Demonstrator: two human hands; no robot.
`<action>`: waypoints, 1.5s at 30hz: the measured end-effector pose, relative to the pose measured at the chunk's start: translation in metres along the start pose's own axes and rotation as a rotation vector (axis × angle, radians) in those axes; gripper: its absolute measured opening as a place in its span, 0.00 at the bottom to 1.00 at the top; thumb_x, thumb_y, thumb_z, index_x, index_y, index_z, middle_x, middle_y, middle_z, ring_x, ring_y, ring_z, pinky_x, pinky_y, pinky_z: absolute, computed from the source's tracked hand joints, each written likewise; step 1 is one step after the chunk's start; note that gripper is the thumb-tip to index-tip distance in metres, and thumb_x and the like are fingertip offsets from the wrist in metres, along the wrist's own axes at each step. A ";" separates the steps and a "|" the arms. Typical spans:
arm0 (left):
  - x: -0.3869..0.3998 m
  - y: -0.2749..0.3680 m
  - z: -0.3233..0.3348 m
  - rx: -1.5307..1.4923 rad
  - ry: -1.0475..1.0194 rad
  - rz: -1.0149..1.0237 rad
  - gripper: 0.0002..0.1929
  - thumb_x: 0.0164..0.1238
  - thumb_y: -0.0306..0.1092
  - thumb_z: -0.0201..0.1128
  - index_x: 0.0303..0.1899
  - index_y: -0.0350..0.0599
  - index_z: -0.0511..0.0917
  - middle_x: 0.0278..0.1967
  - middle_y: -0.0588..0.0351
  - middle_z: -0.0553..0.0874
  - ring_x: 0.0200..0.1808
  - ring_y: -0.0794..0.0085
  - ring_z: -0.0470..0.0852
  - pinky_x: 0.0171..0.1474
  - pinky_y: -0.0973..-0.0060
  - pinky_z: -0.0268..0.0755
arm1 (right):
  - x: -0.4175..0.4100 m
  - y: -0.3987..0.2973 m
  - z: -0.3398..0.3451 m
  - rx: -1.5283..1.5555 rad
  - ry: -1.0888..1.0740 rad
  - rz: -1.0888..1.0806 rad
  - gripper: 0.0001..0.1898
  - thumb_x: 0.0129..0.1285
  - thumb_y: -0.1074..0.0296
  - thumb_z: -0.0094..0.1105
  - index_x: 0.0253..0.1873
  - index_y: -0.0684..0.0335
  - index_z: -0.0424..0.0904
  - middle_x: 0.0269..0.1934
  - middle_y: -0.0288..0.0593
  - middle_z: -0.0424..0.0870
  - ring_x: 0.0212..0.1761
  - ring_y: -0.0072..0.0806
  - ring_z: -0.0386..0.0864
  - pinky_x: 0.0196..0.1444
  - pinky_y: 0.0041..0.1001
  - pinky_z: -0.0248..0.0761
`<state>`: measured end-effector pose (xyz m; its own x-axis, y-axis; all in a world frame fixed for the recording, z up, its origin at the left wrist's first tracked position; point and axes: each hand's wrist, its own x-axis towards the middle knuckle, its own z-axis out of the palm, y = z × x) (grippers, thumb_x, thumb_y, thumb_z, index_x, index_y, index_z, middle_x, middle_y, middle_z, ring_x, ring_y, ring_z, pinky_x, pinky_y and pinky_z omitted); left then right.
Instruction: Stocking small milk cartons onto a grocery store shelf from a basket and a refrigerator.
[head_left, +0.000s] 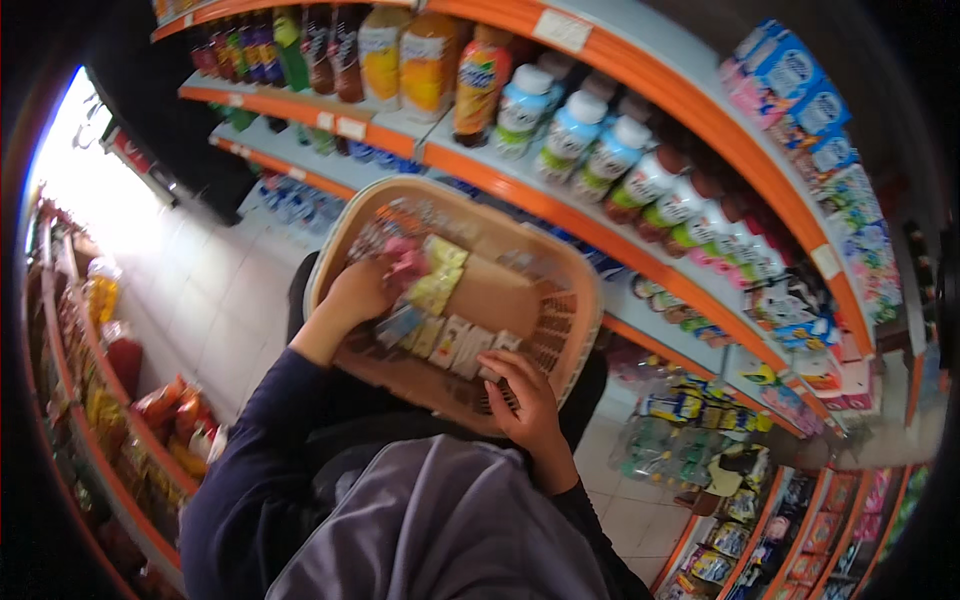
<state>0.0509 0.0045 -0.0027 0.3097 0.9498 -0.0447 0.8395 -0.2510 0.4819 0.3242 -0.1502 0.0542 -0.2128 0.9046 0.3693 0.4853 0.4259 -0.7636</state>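
Note:
An orange-brown plastic basket (581, 300) rests on my lap. Inside it at the left, my left hand (364, 289) has its fingers at a pink packet (407, 262); whether they grip it is unclear. Yellow-green sachets (442, 276) lie just right of that packet. Several small white boxes (452, 341) stand in a row along the basket's near side, with a blue packet (401, 324) at the row's left end. My right hand (525, 397) reaches over the near right side, fingertips at the right end of the row, thumb and fingers apart.
Beyond the basket runs a shelf with an orange edge (502, 187), bearing juice bottles (375, 56) and white-capped bottles (574, 135). Another shelf rack (124, 360) with bagged goods curves along the left. Shrink-wrapped bottles (664, 450) stand on the tiled floor (217, 300) at the right.

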 end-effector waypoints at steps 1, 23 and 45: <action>0.001 0.004 -0.002 -0.035 0.067 0.066 0.17 0.64 0.41 0.61 0.47 0.39 0.78 0.34 0.37 0.86 0.38 0.40 0.84 0.41 0.49 0.76 | 0.011 -0.004 -0.017 -0.078 0.078 -0.032 0.14 0.67 0.71 0.58 0.56 0.63 0.80 0.56 0.47 0.80 0.58 0.43 0.78 0.60 0.38 0.70; 0.004 -0.040 0.054 -0.291 -0.183 0.007 0.23 0.61 0.42 0.67 0.56 0.43 0.78 0.45 0.42 0.86 0.47 0.48 0.85 0.50 0.57 0.77 | 0.321 -0.117 -0.365 -1.060 -0.073 0.301 0.55 0.40 0.58 0.83 0.76 0.54 0.61 0.72 0.53 0.67 0.74 0.42 0.65 0.74 0.34 0.57; 0.008 -0.036 0.044 -0.413 0.194 -0.046 0.18 0.61 0.31 0.60 0.53 0.37 0.75 0.49 0.35 0.82 0.51 0.44 0.82 0.54 0.55 0.75 | 0.139 -0.083 -0.155 -0.854 0.650 -0.794 0.46 0.42 0.59 0.84 0.64 0.68 0.65 0.56 0.52 0.76 0.57 0.42 0.77 0.62 0.41 0.71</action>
<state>0.0431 0.0124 -0.0590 0.1539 0.9855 0.0710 0.5901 -0.1493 0.7934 0.3854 -0.0628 0.2509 -0.3583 0.1441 0.9224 0.8453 0.4695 0.2550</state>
